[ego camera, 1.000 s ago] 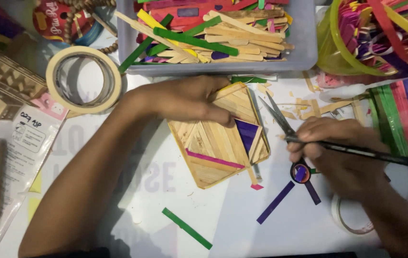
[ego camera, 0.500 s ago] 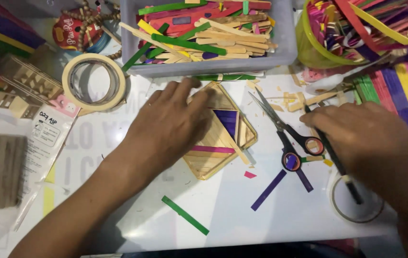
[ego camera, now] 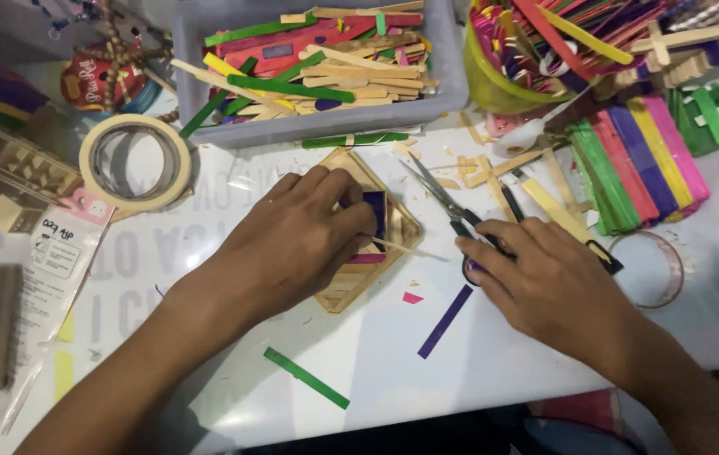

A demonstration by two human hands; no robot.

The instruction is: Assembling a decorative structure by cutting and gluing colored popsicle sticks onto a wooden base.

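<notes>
Hands at a stick craft

Left hand [ego camera: 292,244] presses the stick panel [ego camera: 380,240]; right hand [ego camera: 545,282] covers the scissors' [ego camera: 443,198] handles.

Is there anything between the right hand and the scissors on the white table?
No. The right hand already rests on the handles of the black-handled metal scissors; nothing lies between them.

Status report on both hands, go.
Left hand flat on stick panel. Right hand on scissors handles. Purple stick, green stick lie loose nearby.

Both forearms reach in, left hand [ego camera: 292,244] pressed palm-down, right hand [ego camera: 549,282] palm-down, fingers curled.
</notes>
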